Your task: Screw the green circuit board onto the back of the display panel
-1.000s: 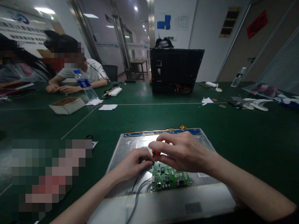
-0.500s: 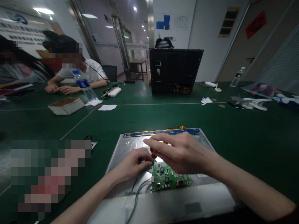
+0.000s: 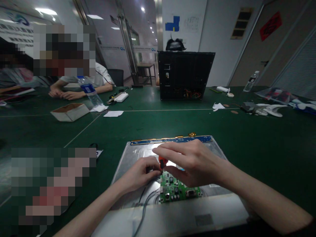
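Observation:
My right hand (image 3: 189,161) is closed around a screwdriver (image 3: 162,162) with a red and black handle, held roughly upright at the upper left corner of a green circuit board (image 3: 176,187). Its index finger extends past the handle to the left. My left hand (image 3: 145,172) is pinched at that same corner, thumb and fingertips close to the screwdriver's lower end. Whatever lies between those fingertips is hidden. The board sits on the metal back of a flat display panel (image 3: 125,158). A narrow blue circuit strip (image 3: 170,140) runs along the panel's far edge.
Grey cables (image 3: 144,210) run from the board toward me. On the green table (image 3: 153,121) stand a black computer case (image 3: 186,75), a cardboard box (image 3: 70,112) and a water bottle (image 3: 90,90). A person (image 3: 103,74) sits across at the left. A blurred-out item lies at my left.
My right fingers have shifted around the screwdriver, and its handle looks turned, with more red showing. My left hand and the board stay in place.

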Available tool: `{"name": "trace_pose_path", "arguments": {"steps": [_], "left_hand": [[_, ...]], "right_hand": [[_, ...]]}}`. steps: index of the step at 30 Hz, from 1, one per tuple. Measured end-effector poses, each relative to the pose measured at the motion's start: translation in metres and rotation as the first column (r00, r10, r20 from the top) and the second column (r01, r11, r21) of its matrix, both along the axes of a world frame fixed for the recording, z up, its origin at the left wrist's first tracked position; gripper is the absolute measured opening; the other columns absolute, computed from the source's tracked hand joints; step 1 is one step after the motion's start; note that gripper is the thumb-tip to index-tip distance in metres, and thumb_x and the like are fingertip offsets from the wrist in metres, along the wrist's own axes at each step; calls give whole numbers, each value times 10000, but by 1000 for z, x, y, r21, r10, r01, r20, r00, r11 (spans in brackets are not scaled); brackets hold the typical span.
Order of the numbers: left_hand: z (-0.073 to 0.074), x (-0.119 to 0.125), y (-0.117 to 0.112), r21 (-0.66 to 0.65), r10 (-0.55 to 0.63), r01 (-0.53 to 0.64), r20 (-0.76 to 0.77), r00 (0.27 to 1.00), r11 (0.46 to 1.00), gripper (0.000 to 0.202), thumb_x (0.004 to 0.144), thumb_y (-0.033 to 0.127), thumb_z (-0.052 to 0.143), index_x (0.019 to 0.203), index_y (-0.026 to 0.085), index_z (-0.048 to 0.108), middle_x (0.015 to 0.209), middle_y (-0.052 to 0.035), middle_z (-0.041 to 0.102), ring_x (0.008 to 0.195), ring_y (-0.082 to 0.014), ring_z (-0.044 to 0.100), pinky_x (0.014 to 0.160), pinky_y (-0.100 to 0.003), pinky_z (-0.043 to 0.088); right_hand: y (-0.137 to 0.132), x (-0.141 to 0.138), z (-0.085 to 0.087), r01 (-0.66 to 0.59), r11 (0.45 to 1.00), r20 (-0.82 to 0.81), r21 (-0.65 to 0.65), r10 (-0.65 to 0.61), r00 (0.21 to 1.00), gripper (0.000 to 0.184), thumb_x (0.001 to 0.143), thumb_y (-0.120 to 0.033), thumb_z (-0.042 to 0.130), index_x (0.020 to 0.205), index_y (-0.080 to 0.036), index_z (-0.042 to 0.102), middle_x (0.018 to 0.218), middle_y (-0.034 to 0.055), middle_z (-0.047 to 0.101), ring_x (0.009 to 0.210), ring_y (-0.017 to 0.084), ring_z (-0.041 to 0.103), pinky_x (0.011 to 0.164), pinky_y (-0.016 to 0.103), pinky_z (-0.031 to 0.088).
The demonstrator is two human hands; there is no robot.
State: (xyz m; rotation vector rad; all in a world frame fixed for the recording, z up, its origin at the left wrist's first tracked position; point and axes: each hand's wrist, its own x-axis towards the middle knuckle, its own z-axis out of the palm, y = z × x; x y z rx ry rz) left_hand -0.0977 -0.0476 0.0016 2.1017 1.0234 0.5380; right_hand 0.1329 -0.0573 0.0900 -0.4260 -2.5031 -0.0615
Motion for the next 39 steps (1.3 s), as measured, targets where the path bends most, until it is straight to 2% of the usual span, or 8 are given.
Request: {"name": "trace_pose_path", "arguments": {"steps": [4,14,17,22,26,34,36,39], "left_hand": [[-2,-1,0,-9,-2,2,9,1000,1000,110,855,189,607,779,163,682,808,-24,698,776,-195,625,706,-291,471],[-3,-2,2,11,-27,27,17,999,1000,117,853,181,592,786,171,687,812,-17,676,756,-188,597,696,-286,479],[-2,-1,2,6,-14,15,-6,1000,1000,113,852,195,597,795,177,692,802,-15,681,748,-191,592,708,-297,486],[-1,-1,0,6,18,-17,-17,1000,1000,101,845,205,607,786,174,683,792,-18,688,754,-198,600,704,-302,487],[-2,0,-1,3,24,-24,4,1000,1000,104,844,196,609,770,170,677,782,-22,688,751,-196,610,687,-289,479],[-2,-1,2,13,-28,27,29,999,1000,120,865,209,586,849,175,700,833,-20,684,769,-193,599,687,-280,478],[-2,-1,2,14,-33,33,22,999,999,125,876,220,585,849,174,698,823,-23,679,773,-199,599,695,-288,479],[-2,-2,1,18,-24,24,2,1000,1000,114,871,206,593,810,173,684,805,-22,676,775,-201,603,709,-298,475]], "right_hand": [[-1,-1,0,15,1000,19,-8,-14,1000,321,955,-157,444,1265,-96,498,1183,113,657,1008,164,639,670,274,524],[1,0,-1,40,998,10,53,-40,999,184,977,-266,490,1095,-155,579,963,47,648,741,127,600,512,254,412],[1,0,0,28,999,10,36,-28,1000,210,976,-255,490,1127,-137,576,1006,61,669,826,137,637,565,256,471],[-1,0,0,-3,1000,9,5,3,1000,366,932,-152,484,1292,-91,489,1256,135,636,1106,175,620,742,282,555],[-1,0,-1,18,1000,24,2,-18,1000,386,916,-120,492,1301,-93,481,1231,128,642,1070,176,629,713,281,553],[1,-1,0,34,997,-12,72,-33,999,190,985,-257,467,1074,-146,594,946,51,657,730,124,604,508,250,417],[1,0,0,30,997,0,68,-30,1000,201,987,-267,472,1094,-147,593,961,52,667,754,129,619,520,251,429],[1,0,-1,30,998,3,55,-30,1000,280,980,-266,485,1216,-130,550,1125,90,678,930,161,654,596,260,494]]}}
